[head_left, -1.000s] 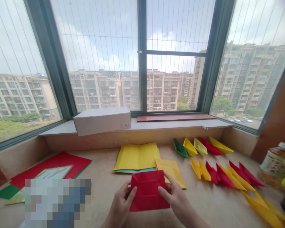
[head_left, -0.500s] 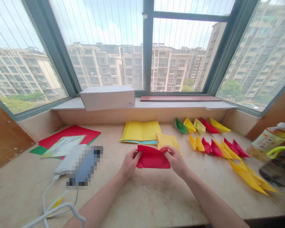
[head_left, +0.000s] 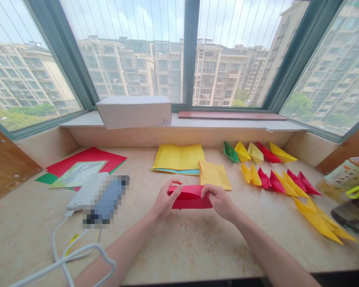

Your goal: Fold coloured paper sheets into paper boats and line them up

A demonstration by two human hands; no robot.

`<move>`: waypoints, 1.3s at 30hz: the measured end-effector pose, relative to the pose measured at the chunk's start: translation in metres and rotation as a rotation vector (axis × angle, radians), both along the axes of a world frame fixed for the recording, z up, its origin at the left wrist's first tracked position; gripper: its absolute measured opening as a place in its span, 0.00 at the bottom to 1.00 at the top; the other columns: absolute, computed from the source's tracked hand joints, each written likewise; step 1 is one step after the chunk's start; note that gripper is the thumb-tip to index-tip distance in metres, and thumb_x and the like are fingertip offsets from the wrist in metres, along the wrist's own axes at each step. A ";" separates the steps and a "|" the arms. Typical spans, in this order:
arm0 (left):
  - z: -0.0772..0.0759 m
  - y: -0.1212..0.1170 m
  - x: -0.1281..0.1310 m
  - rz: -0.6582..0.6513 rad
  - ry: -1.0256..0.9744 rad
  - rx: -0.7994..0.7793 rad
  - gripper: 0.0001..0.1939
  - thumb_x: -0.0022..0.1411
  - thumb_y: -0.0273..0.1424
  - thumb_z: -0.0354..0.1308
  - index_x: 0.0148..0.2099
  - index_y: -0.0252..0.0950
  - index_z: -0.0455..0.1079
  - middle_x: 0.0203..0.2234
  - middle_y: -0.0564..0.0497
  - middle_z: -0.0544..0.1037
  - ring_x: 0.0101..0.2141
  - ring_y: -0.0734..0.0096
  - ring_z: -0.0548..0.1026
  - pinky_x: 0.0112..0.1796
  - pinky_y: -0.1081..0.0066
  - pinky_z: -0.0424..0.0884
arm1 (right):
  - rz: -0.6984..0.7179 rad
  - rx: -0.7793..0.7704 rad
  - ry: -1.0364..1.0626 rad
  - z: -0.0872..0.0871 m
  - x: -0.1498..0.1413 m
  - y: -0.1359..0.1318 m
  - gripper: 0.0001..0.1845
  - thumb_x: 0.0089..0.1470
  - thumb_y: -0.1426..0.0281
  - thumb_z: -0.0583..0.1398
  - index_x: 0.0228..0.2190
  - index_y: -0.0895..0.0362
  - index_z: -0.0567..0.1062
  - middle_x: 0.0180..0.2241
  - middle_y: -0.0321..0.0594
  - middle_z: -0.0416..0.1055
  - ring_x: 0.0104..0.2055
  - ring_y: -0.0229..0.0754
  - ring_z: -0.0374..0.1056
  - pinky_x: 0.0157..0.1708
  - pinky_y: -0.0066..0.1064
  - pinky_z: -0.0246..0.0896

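Note:
A folded piece of red paper (head_left: 191,202) is held between my two hands, just above the counter. Its layers part in the middle, leaving a dark red gap between the upper flap and the lower edge. My left hand (head_left: 166,199) pinches the left end, thumb on the near side. On the right end my right hand (head_left: 217,200) is closed, its index finger and thumb at the upper corner. Right behind the red paper lies a folded orange-yellow paper square (head_left: 215,175). Behind that, creased yellow sheets (head_left: 178,157) rest on a blue sheet (head_left: 179,172).
Folded paper boats (head_left: 231,152) and other folded paper shapes (head_left: 271,180) stand in rows at right, near a bottle (head_left: 348,175) and a dark container (head_left: 354,213). At left are red sheets (head_left: 88,157), a blurred phone (head_left: 107,203) and white cables (head_left: 60,261). A white box (head_left: 134,113) sits on the sill.
The red paper has tilted and its layers have opened in the middle. My left fingers have lifted at its upper left corner. The camera view has dipped slightly.

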State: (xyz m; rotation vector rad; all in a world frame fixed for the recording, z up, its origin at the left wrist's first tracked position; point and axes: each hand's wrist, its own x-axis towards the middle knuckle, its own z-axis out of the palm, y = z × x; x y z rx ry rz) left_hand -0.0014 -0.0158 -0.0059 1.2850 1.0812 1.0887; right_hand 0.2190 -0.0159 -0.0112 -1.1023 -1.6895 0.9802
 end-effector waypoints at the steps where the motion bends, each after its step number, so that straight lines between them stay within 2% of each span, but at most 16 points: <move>1: 0.000 0.000 0.000 0.025 0.075 0.028 0.20 0.57 0.45 0.60 0.43 0.35 0.67 0.26 0.53 0.76 0.24 0.70 0.74 0.24 0.74 0.68 | 0.003 -0.010 0.009 0.001 -0.001 -0.001 0.13 0.44 0.77 0.50 0.23 0.55 0.73 0.26 0.36 0.72 0.31 0.41 0.66 0.35 0.31 0.58; 3: -0.002 0.002 0.001 0.064 0.166 0.084 0.17 0.56 0.42 0.63 0.41 0.35 0.68 0.28 0.52 0.77 0.27 0.69 0.74 0.27 0.73 0.69 | -0.018 -0.047 0.077 0.002 -0.003 -0.001 0.10 0.47 0.74 0.52 0.25 0.55 0.74 0.27 0.36 0.73 0.32 0.42 0.67 0.35 0.32 0.60; 5: -0.004 0.004 0.000 0.100 0.185 0.116 0.17 0.57 0.41 0.62 0.42 0.34 0.69 0.29 0.52 0.77 0.29 0.67 0.75 0.31 0.72 0.70 | -0.046 -0.132 0.212 0.004 -0.005 0.000 0.10 0.53 0.68 0.54 0.33 0.54 0.74 0.29 0.36 0.73 0.33 0.42 0.68 0.35 0.32 0.61; 8: -0.006 0.006 -0.001 0.193 0.190 0.146 0.16 0.59 0.41 0.59 0.44 0.35 0.69 0.31 0.52 0.78 0.32 0.66 0.76 0.35 0.70 0.71 | -0.027 -0.267 0.380 0.006 -0.005 0.002 0.21 0.58 0.57 0.54 0.50 0.54 0.68 0.31 0.37 0.75 0.31 0.42 0.70 0.32 0.33 0.63; 12: -0.003 0.006 -0.003 0.233 0.213 0.180 0.15 0.60 0.40 0.59 0.44 0.35 0.68 0.32 0.51 0.78 0.33 0.65 0.76 0.36 0.70 0.71 | 0.037 -0.304 0.395 0.005 -0.007 0.002 0.36 0.52 0.54 0.63 0.57 0.54 0.61 0.34 0.39 0.77 0.33 0.42 0.72 0.33 0.33 0.65; 14: 0.000 0.003 -0.002 0.207 0.225 0.205 0.14 0.60 0.40 0.59 0.43 0.35 0.69 0.32 0.51 0.78 0.34 0.65 0.75 0.37 0.70 0.70 | 0.049 -0.320 0.434 0.003 -0.009 0.002 0.37 0.49 0.56 0.67 0.56 0.54 0.62 0.36 0.40 0.77 0.36 0.45 0.74 0.38 0.37 0.68; 16: 0.004 0.000 -0.001 0.163 0.219 0.214 0.13 0.60 0.39 0.58 0.42 0.34 0.71 0.34 0.50 0.78 0.35 0.64 0.75 0.38 0.70 0.70 | 0.028 -0.316 0.463 0.001 -0.009 0.003 0.34 0.48 0.56 0.67 0.53 0.55 0.66 0.37 0.42 0.78 0.39 0.47 0.75 0.41 0.40 0.69; 20: 0.010 -0.004 -0.001 0.003 0.123 0.163 0.15 0.62 0.37 0.55 0.45 0.33 0.74 0.39 0.45 0.80 0.40 0.60 0.77 0.42 0.68 0.71 | -0.085 -0.255 0.446 -0.001 -0.004 0.009 0.31 0.49 0.55 0.66 0.51 0.57 0.71 0.38 0.43 0.78 0.39 0.48 0.75 0.40 0.40 0.70; 24: 0.013 -0.003 -0.004 -0.161 0.143 0.101 0.16 0.60 0.39 0.58 0.42 0.32 0.77 0.34 0.45 0.81 0.34 0.61 0.77 0.35 0.69 0.71 | -0.144 -0.204 0.391 0.002 0.004 0.011 0.28 0.52 0.56 0.64 0.52 0.55 0.72 0.39 0.43 0.79 0.39 0.48 0.74 0.40 0.39 0.70; 28: 0.017 -0.006 -0.004 -0.303 0.141 0.019 0.18 0.60 0.44 0.58 0.34 0.32 0.78 0.26 0.48 0.79 0.28 0.67 0.75 0.30 0.72 0.69 | 0.017 -0.221 0.270 0.009 0.004 0.005 0.24 0.53 0.60 0.64 0.50 0.55 0.74 0.38 0.42 0.79 0.38 0.47 0.74 0.39 0.38 0.69; 30: 0.017 -0.009 -0.001 -0.389 0.116 -0.068 0.21 0.61 0.46 0.57 0.36 0.32 0.78 0.26 0.48 0.79 0.26 0.69 0.74 0.28 0.73 0.67 | 0.089 -0.230 0.244 0.011 0.000 0.001 0.24 0.53 0.61 0.64 0.50 0.55 0.74 0.37 0.40 0.79 0.36 0.44 0.73 0.38 0.36 0.68; 32: 0.015 -0.013 0.005 -0.445 0.090 -0.148 0.21 0.59 0.46 0.59 0.39 0.32 0.78 0.27 0.48 0.79 0.26 0.70 0.73 0.27 0.74 0.66 | 0.081 -0.213 0.270 0.012 -0.005 -0.001 0.26 0.53 0.61 0.64 0.53 0.55 0.72 0.35 0.39 0.78 0.33 0.42 0.72 0.35 0.34 0.67; 34: 0.011 -0.015 0.011 -0.399 0.050 -0.179 0.21 0.57 0.46 0.62 0.41 0.31 0.77 0.27 0.48 0.79 0.26 0.70 0.73 0.27 0.74 0.65 | 0.037 -0.198 0.339 0.012 -0.010 -0.001 0.31 0.53 0.60 0.64 0.57 0.55 0.67 0.33 0.37 0.76 0.31 0.39 0.70 0.32 0.32 0.65; 36: 0.007 -0.015 0.017 -0.278 -0.004 -0.162 0.22 0.57 0.46 0.62 0.42 0.31 0.76 0.28 0.48 0.79 0.27 0.69 0.74 0.28 0.74 0.66 | 0.009 -0.198 0.401 0.012 -0.011 0.001 0.35 0.54 0.57 0.63 0.60 0.55 0.63 0.29 0.35 0.74 0.28 0.37 0.68 0.29 0.30 0.63; 37: 0.006 -0.015 0.019 -0.212 -0.031 -0.144 0.22 0.57 0.46 0.62 0.43 0.30 0.76 0.29 0.47 0.79 0.27 0.68 0.74 0.28 0.73 0.67 | 0.006 -0.204 0.411 0.012 -0.012 0.002 0.36 0.55 0.55 0.62 0.60 0.56 0.63 0.27 0.34 0.72 0.27 0.37 0.67 0.28 0.29 0.62; 39: 0.006 -0.013 0.023 -0.097 -0.074 -0.098 0.22 0.57 0.46 0.62 0.44 0.31 0.75 0.31 0.46 0.79 0.30 0.66 0.75 0.30 0.72 0.69 | 0.029 -0.221 0.369 0.011 -0.012 0.003 0.31 0.55 0.53 0.61 0.54 0.58 0.70 0.24 0.34 0.71 0.25 0.36 0.65 0.25 0.28 0.60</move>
